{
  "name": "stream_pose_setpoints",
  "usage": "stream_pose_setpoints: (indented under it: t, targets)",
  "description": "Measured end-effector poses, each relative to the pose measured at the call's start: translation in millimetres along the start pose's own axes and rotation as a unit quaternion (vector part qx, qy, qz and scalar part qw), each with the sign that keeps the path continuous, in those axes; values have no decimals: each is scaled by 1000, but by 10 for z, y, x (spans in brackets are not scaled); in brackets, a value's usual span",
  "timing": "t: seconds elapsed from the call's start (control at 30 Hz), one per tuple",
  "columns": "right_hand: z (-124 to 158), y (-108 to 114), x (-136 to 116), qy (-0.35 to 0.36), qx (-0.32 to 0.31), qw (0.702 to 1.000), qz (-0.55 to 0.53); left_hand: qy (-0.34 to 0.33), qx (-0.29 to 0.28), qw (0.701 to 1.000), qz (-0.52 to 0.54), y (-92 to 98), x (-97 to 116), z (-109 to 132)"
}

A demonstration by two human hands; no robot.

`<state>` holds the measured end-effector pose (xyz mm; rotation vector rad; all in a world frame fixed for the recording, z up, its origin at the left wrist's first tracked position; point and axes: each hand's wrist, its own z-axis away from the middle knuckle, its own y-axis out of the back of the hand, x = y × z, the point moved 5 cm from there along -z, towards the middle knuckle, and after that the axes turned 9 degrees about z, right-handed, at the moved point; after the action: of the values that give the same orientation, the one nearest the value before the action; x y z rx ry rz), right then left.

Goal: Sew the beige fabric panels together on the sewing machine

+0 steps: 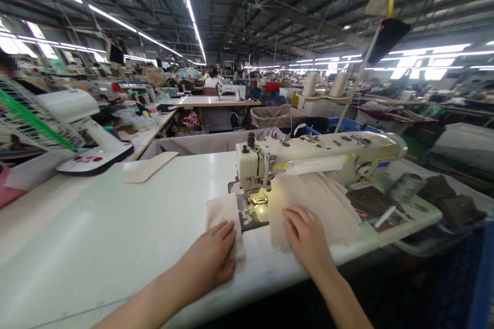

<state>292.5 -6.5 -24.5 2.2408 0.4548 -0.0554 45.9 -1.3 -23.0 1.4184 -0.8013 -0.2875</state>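
My left hand lies flat, fingers stretched out, on a narrow beige fabric piece on the white table. My right hand rests palm down, fingers extended, on a larger beige fabric piece to the right of the needle. Between the two pieces a small patterned patch sits under the presser foot of the cream sewing machine. A lamp lights the needle area.
A white desk fan stands at the left, with a beige card lying near it. Dark fabric pieces and a grey thread spool lie at the right. Thread cones stand behind the machine. Other workstations and people fill the background.
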Motion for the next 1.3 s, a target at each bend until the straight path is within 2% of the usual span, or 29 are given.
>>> stream_pose_setpoints:
  t: [0.1, 0.23, 0.3, 0.4, 0.53, 0.6, 0.67, 0.73, 0.8, 0.83, 0.9, 1.03, 1.13, 1.2, 1.27, 1.3]
  targets:
    - [-1, -27, 4, 6, -7, 1000, 4, 11, 41, 999, 13, 52, -38, -17]
    - [53, -28, 42, 4, -17, 1000, 25, 65, 74, 992, 79, 244, -230, 61]
    - [92, -26, 38, 7, -30, 999, 33, 66, 51, 991, 106, 297, -259, 137]
    - [146, -37, -14, 20, -59, 998, 22, 34, 13, 993, 111, 231, -202, 239]
    - [170, -44, -79, 20, -68, 997, 7, -6, 81, 990, 115, 109, -164, 302]
    - [158, -38, -91, 18, -62, 998, 5, 39, 124, 975, 180, 157, -246, 322]
    - [141, -29, -89, 17, -51, 999, -4, 145, 192, 927, 287, 327, -398, 363]
    - [129, -27, -75, 18, -36, 999, -21, 244, 274, 837, 405, 553, -529, 426]
    - [127, -38, -52, 18, -15, 999, -34, 279, 325, 754, 499, 758, -577, 448]
    - [130, -49, -39, 18, -2, 999, -37, 282, 335, 727, 529, 839, -583, 439]
    - [145, -80, -14, 22, 21, 999, -41, 283, 345, 703, 554, 958, -593, 408]
    - [188, -155, 46, 33, 39, 998, -43, 281, 359, 698, 552, 1072, -665, 333]
    - [203, -174, 72, 55, 47, 996, -46, 275, 379, 723, 508, 1192, -759, 248]
    - [192, -162, 65, 62, 49, 995, -55, 255, 428, 771, 397, 1378, -826, 161]
    - [167, -124, 34, 49, 40, 996, -69, 224, 486, 817, 215, 1613, -861, 10]
    - [152, -98, 11, 37, 32, 996, -76, 211, 503, 829, 122, 1713, -872, -105]
